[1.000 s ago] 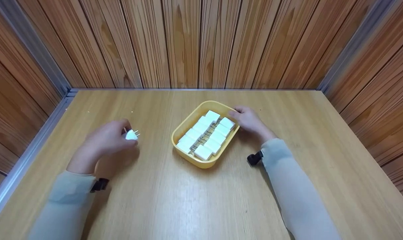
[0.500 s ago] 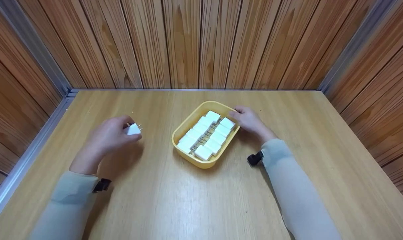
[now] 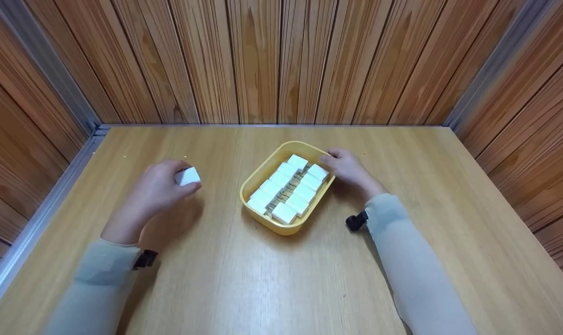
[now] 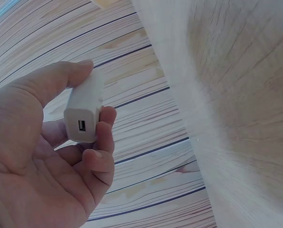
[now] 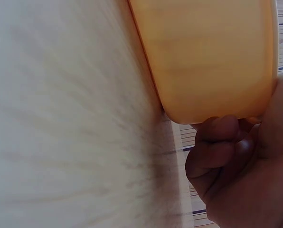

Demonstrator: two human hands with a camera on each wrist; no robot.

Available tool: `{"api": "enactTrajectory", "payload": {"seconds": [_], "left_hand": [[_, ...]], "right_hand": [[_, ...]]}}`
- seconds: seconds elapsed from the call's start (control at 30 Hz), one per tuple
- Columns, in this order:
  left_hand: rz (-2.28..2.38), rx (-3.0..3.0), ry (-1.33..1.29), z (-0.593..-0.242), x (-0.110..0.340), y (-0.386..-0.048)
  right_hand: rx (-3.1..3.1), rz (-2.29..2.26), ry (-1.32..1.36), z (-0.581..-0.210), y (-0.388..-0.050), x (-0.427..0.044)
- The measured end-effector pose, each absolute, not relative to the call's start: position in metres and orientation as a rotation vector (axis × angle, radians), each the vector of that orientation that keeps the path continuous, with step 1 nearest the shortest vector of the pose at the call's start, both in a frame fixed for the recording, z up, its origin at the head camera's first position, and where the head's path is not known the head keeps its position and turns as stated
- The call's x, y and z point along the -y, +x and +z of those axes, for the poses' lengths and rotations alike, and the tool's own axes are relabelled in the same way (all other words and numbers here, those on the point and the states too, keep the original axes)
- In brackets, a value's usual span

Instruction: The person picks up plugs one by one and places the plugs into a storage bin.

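Observation:
Between thumb and fingers my left hand point(image 3: 158, 186) pinches a white USB charger plug point(image 3: 187, 177), raised over the table left of the tub. The left wrist view shows the USB port on the near end of the charger point(image 4: 84, 107); its prongs are hidden now. A yellow plastic tub point(image 3: 250, 182) stands mid-table, holding two rows of white chargers point(image 3: 269, 187) with metal prongs facing inward. My right hand point(image 3: 349, 168) grips the tub's far right corner, thumb over the rim. In the right wrist view, curled fingers point(image 5: 217, 142) press against the tub's outer wall point(image 5: 203, 61).
The wooden table point(image 3: 244, 288) is bounded by a wood-panelled back wall point(image 3: 258, 60) and panelled sides. A metal rail point(image 3: 39, 218) runs along the left edge. Small pale specks lie at the far left of the table.
My left hand has risen slightly and shifted right, turning the charger so its prongs went from visible to hidden. The right hand and the tub have stayed in place.

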State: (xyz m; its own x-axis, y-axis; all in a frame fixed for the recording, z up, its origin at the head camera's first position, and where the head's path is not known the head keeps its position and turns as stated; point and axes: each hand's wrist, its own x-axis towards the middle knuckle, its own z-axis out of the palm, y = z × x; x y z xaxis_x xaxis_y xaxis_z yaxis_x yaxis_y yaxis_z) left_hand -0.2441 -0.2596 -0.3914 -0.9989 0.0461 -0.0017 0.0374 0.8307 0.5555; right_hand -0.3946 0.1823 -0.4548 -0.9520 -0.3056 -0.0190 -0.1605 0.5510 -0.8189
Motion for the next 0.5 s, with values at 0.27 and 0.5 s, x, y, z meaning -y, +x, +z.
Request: {"api": "enactTrajectory", "payload": {"seconds": [0.27,0.5], "left_hand": [[0.990,-3.088,0.188,-0.394,0.254,-0.244],[1.043,-3.060,0.210,-0.393,0.248,-0.244]], "right_hand": [[-2.638,-1.347,-0.414,-0.455,-0.395,-0.183],[-2.641,-1.345,-0.391,-0.454,-0.395,-0.182]]}}
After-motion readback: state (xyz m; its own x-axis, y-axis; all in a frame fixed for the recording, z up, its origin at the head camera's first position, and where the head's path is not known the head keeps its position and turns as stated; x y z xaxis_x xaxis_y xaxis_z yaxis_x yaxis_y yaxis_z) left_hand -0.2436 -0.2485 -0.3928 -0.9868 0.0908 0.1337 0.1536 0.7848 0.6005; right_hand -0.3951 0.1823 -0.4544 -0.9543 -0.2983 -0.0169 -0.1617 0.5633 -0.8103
